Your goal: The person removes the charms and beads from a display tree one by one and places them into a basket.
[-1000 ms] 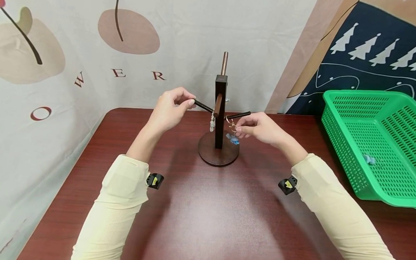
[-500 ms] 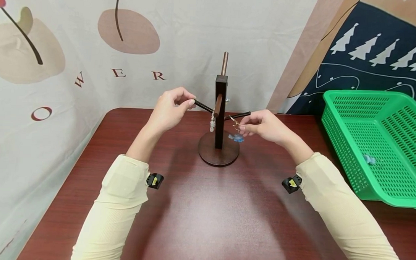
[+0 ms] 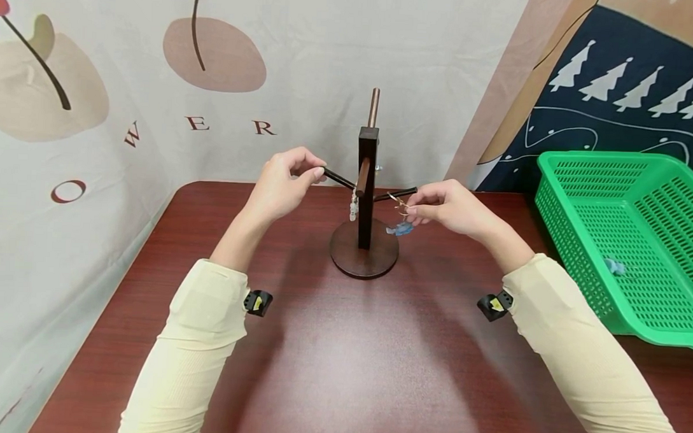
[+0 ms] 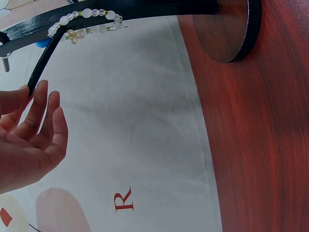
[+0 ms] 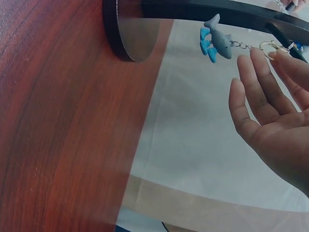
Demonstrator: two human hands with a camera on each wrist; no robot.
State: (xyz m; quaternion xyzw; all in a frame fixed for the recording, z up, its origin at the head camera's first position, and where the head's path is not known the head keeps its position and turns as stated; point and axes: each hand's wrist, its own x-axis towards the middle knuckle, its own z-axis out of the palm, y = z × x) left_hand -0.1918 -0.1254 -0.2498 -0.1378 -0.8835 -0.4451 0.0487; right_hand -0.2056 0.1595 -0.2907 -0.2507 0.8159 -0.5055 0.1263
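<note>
Right hand (image 3: 446,210) has crept up toward 1 o'clock, pinching the shark keychain (image 3: 400,228) ring; left hand (image 3: 281,182) pinches the stand (image 3: 366,198) peg.

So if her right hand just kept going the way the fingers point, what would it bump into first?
Probably the right peg of the wooden stand: the right hand pinches the shark keychain's ring right beside it. Depth is unclear.
</note>
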